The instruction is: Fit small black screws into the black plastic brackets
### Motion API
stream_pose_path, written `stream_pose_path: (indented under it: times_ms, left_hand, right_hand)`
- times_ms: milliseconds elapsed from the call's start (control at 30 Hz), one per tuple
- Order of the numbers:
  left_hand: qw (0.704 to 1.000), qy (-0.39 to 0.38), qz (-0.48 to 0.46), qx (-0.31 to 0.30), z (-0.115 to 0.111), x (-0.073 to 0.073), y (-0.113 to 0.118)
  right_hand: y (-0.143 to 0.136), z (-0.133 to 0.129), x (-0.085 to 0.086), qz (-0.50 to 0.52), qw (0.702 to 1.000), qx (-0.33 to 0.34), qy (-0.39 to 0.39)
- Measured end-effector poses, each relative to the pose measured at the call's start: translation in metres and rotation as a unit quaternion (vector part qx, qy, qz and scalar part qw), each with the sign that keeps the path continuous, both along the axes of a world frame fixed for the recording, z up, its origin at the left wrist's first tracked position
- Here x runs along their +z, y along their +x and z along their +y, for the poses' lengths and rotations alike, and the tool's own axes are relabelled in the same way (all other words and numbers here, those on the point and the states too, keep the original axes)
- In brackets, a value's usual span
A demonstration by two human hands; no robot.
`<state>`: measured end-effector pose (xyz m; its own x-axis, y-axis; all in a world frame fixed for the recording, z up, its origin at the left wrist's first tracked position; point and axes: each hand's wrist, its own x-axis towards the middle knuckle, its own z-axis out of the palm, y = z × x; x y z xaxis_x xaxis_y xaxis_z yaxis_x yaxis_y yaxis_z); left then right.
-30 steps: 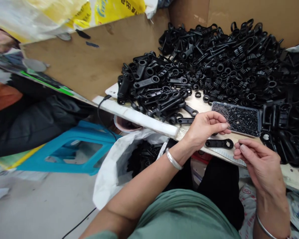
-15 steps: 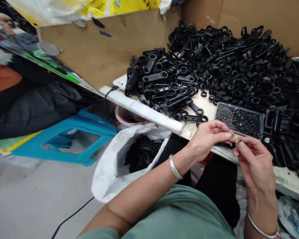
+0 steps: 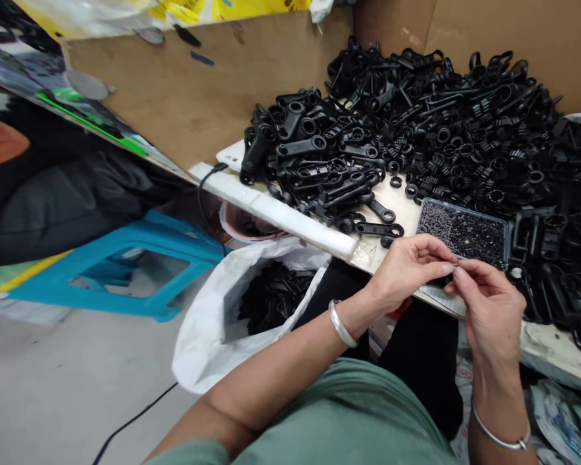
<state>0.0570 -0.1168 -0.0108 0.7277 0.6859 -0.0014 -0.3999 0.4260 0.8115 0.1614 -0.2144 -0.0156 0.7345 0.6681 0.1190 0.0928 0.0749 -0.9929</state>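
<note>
My left hand (image 3: 411,268) and my right hand (image 3: 489,294) meet fingertip to fingertip over the table's front edge. Both are pinched around something small and dark, too tiny to make out. Just behind them lies a clear plastic box (image 3: 507,236) filled with tiny dark pieces. Black plastic handle-like parts (image 3: 301,147) are heaped at the left of the table, and a larger heap of black rings and parts (image 3: 465,129) fills the back and right.
A white foam strip (image 3: 281,216) lines the table's left edge. Below it stand a white sack (image 3: 198,349) of black parts and a blue stool (image 3: 140,303). Cardboard (image 3: 213,90) walls the back and left. Another person's dark-clad leg (image 3: 68,200) is at far left.
My right hand has moved slightly left and up, so its fingertips now touch those of my left hand. The view has shifted slightly.
</note>
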Motion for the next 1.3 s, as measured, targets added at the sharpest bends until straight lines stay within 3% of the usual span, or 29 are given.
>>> stream_pose_path:
  times_ms: [200,467,633,1300]
  left_hand:
    - [0.999,0.023,0.013,0.043,-0.003,0.001,0.004]
    - [0.998,0.014,0.020,0.065,-0.004,0.005,0.000]
    - [0.997,0.009,0.025,0.079,-0.006,0.003,0.001]
    - [0.999,-0.005,0.011,0.046,-0.012,0.002,0.002]
  right_hand:
    - [-0.003,-0.001,0.001,-0.077,0.997,-0.009,-0.006]
    - [-0.001,-0.001,0.001,0.083,0.996,0.009,0.023]
    - [-0.002,0.000,0.002,0.094,0.995,0.001,0.041]
    - [-0.001,-0.001,-0.003,0.077,0.996,0.003,0.037]
